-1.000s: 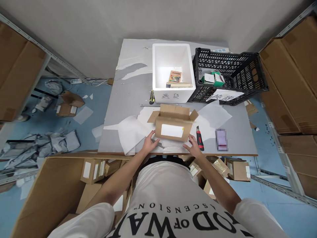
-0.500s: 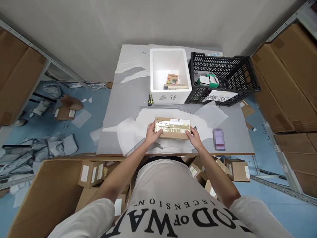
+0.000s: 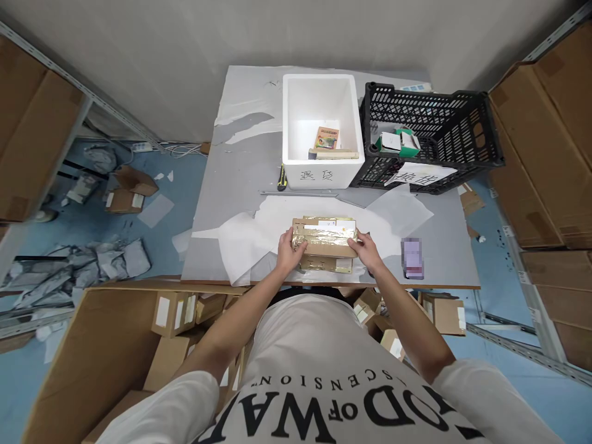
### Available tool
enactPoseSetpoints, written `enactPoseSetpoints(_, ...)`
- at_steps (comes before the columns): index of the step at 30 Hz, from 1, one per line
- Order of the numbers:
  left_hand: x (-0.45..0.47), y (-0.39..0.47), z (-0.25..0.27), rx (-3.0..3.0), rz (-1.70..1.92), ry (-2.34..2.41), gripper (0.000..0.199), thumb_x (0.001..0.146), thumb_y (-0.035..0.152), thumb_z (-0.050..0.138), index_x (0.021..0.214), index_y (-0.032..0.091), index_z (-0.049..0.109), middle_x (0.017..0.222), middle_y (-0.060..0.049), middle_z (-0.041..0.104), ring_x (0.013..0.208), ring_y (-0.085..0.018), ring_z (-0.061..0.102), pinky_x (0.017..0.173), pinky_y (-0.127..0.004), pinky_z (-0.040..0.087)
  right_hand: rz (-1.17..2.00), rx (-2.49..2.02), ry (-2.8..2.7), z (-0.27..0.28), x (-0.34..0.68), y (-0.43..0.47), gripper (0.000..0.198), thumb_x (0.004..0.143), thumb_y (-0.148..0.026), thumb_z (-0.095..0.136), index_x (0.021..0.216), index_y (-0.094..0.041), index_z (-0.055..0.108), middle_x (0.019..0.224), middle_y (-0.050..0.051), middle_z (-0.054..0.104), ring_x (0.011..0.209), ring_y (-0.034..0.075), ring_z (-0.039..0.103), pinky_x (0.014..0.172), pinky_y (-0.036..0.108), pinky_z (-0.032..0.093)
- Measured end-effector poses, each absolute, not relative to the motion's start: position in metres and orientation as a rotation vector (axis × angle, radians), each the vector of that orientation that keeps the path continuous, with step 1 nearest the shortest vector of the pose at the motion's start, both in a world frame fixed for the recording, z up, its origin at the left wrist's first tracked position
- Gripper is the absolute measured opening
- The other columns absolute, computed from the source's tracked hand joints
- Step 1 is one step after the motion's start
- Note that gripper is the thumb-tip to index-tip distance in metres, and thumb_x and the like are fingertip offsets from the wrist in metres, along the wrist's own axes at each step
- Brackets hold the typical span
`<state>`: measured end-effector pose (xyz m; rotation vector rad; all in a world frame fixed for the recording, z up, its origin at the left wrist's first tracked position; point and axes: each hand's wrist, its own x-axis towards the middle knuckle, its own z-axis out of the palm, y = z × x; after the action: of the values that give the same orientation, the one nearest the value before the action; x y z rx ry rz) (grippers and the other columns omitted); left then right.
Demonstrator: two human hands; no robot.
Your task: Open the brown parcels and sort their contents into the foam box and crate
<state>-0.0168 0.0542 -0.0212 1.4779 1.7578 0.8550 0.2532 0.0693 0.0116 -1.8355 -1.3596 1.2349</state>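
Note:
A flat cardboard box [image 3: 325, 245] with shiny clear tape and a white label lies lengthwise between my hands near the table's front edge. My left hand [image 3: 290, 251] grips its left end, thumb on top. Closed on the right end is my right hand [image 3: 365, 250], its thumb also on top. More taped cardboard [image 3: 326, 264] shows past the box's near edge; I cannot tell if it belongs to the same box. White paper sheets [image 3: 272, 213] lie beneath and around it.
Behind stand a white foam bin [image 3: 324, 176] holding small boxes and a black plastic crate [image 3: 430, 166]. A yellow-black cutter [image 3: 282, 178] lies by the bin. A blurred purple object [image 3: 412, 258] is at right. A big carton [image 3: 92, 345] of boxes sits below the table's front left.
Taped cardboard now shows beyond the near and far edges of the box, where only the one box showed before. Both hands keep their grip. The view has shifted slightly.

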Motion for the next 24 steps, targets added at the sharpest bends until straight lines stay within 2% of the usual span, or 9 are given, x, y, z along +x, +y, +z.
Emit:
enactPoseSetpoints(3,-0.009,0.046,-0.020,1.560,0.859,1.749,0.074,0.080,0.045,0.062,0.143,0.017,0.036,0.122,-0.014,0.048,0.120,-0.028,0.048,0.100,-0.043,0.042,1.401,-1.828,-1.289,-0.002,0.263,0.062,0.049,0.078,-0.051,0.057,0.113,-0.018,0.066,0.107,0.009,0.063,0.092,0.022,0.061,0.088,0.040,0.048)
enactPoseSetpoints(6,-0.005,0.043,-0.018,1.641,0.813,1.845,0.071,0.083,0.044,0.059,0.143,0.016,0.035,0.126,-0.017,0.045,0.121,-0.030,0.046,0.099,-0.046,0.042,1.270,-1.901,-1.342,-0.013,0.257,0.055,0.049,0.080,-0.053,0.052,0.105,-0.014,0.068,0.107,0.012,0.064,0.094,0.025,0.060,0.090,0.041,0.047)
enactPoseSetpoints(9,0.000,0.040,-0.017,1.956,0.737,1.854,0.054,0.087,0.041,0.056,0.134,0.018,0.048,0.130,-0.019,0.047,0.123,-0.033,0.044,0.101,-0.052,0.037,1.155,-1.933,-1.396,-0.018,0.250,0.054,0.053,0.081,-0.055,0.049,0.111,-0.015,0.066,0.112,0.013,0.063,0.095,0.025,0.061,0.092,0.041,0.045)
enactPoseSetpoints(12,0.009,0.033,-0.018,2.430,0.574,1.441,0.036,0.090,0.032,0.053,0.125,0.023,0.057,0.127,-0.014,0.056,0.123,-0.028,0.047,0.105,-0.049,0.034,1.344,-1.813,-1.318,-0.021,0.260,0.053,0.058,0.083,-0.058,0.046,0.124,-0.019,0.059,0.117,0.011,0.063,0.097,0.023,0.062,0.087,0.037,0.049)
enactPoseSetpoints(15,0.017,0.025,-0.022,2.612,0.448,1.271,0.040,0.092,0.018,0.045,0.131,0.021,0.052,0.127,-0.012,0.059,0.124,-0.025,0.048,0.106,-0.044,0.034,1.207,-1.995,-1.271,-0.029,0.284,0.050,0.060,0.087,-0.058,0.039,0.130,-0.019,0.052,0.124,0.012,0.059,0.110,0.024,0.057,0.089,0.036,0.047)
enactPoseSetpoints(18,0.019,0.020,-0.026,2.627,0.404,1.331,0.044,0.091,0.013,0.042,0.134,0.020,0.049,0.130,-0.012,0.058,0.126,-0.025,0.048,0.107,-0.044,0.032,0.848,-2.474,-1.452,-0.042,0.305,0.044,0.064,0.080,-0.053,0.055,0.132,-0.016,0.048,0.129,0.018,0.051,0.121,0.031,0.047,0.096,0.043,0.041)
enactPoseSetpoints(20,0.019,0.017,-0.026,2.601,0.376,1.339,0.047,0.090,0.014,0.043,0.137,0.021,0.047,0.133,-0.012,0.056,0.129,-0.025,0.045,0.110,-0.045,0.029,0.823,-2.654,-1.602,-0.050,0.312,0.041,0.067,0.077,-0.045,0.061,0.135,-0.017,0.042,0.128,0.018,0.050,0.119,0.032,0.048,0.096,0.045,0.041)
enactPoseSetpoints(24,0.021,0.009,-0.025,2.468,0.362,1.469,0.052,0.089,0.019,0.047,0.140,0.026,0.043,0.142,-0.013,0.047,0.137,-0.030,0.035,0.112,-0.053,0.021,0.896,-2.577,-1.702,-0.048,0.315,0.041,0.059,0.085,-0.029,0.047,0.139,-0.012,0.032,0.123,0.021,0.051,0.110,0.031,0.054,0.092,0.046,0.042)
